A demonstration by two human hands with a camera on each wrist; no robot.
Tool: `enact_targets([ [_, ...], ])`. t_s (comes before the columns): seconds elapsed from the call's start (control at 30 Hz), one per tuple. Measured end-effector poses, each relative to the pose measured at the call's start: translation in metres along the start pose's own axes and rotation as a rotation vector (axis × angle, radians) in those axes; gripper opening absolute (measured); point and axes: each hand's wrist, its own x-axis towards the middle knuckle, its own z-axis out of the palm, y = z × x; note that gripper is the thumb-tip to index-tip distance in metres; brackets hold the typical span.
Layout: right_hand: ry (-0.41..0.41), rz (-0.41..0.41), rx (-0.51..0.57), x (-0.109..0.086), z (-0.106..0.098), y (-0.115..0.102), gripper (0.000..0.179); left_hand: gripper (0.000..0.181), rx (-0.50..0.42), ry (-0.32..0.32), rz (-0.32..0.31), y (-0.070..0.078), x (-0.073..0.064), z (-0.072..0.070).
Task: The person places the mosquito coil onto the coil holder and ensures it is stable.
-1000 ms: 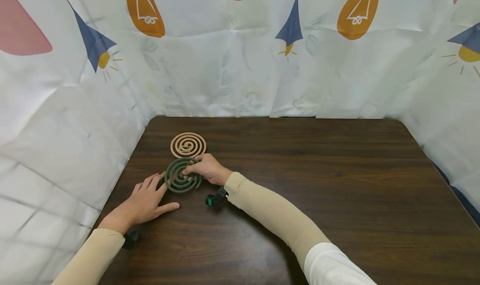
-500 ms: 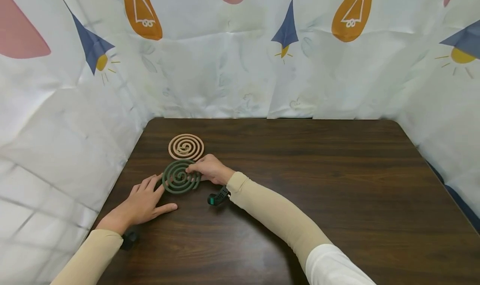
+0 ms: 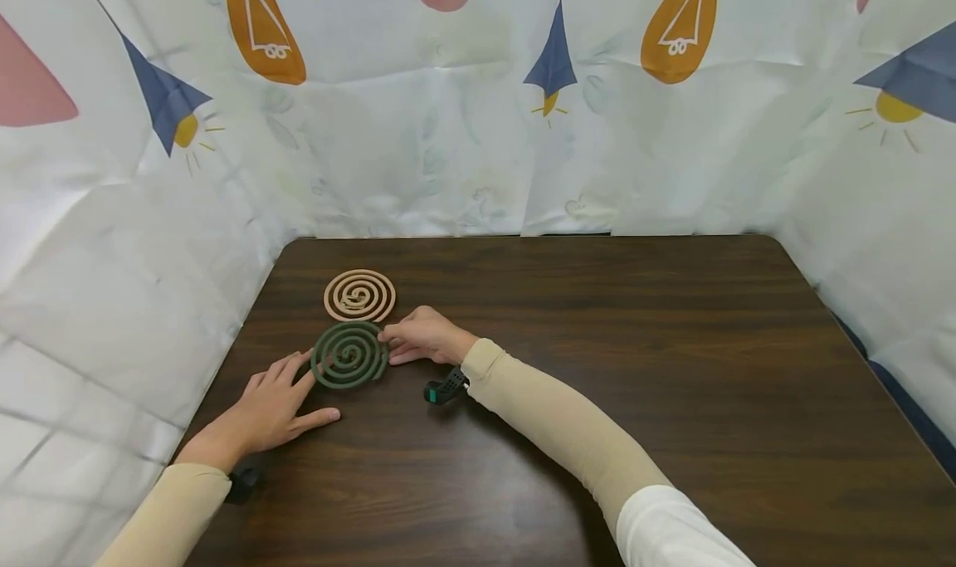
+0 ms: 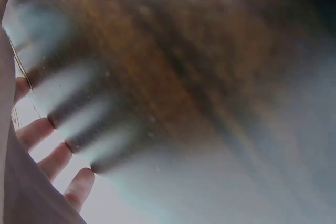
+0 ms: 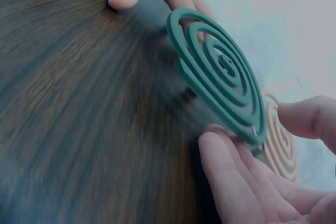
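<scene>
A dark green mosquito coil (image 3: 348, 325) is at the table's left side, its flat spiral tilted in the right wrist view. My right hand (image 3: 431, 334) is at its right edge: the fingers (image 5: 226, 166) reach under the rim, and the thumb (image 5: 304, 119) stands a little apart from it. From the other side my left hand (image 3: 269, 405) reaches the coil's left edge with outstretched fingers, the fingertips partly showing through the spiral's gaps. A beige mosquito coil (image 3: 360, 273) lies flat just beyond the green one. The left wrist view is largely blurred.
The dark wood-grain table (image 3: 597, 384) spreads to the right of the hands. White printed sheets (image 3: 478, 152) hang along its back and sides. A black strapped device (image 3: 446, 388) hangs at the right wrist. Beige sleeves (image 3: 553, 426) cover both forearms.
My right hand has drawn back to the right, its thumb leaving the middle of the green coil for the edge. Left hand and beige coil stay put; the view shifts slightly.
</scene>
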Motion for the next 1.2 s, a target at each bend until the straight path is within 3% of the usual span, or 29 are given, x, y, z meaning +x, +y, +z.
enact_targets([
  [0.77,0.008,-0.041,0.047,-0.01,-0.045,0.003,0.037,0.086,0.009,0.011,0.025,-0.013,0.003,0.003],
  [0.97,0.03,-0.059,0.042,-0.023,-0.066,0.001,0.039,0.085,0.001,0.013,0.03,-0.02,0.003,0.005],
  [1.2,0.097,-0.064,0.024,-0.042,-0.105,0.002,0.043,0.085,-0.024,0.03,0.023,-0.032,-0.005,0.005],
])
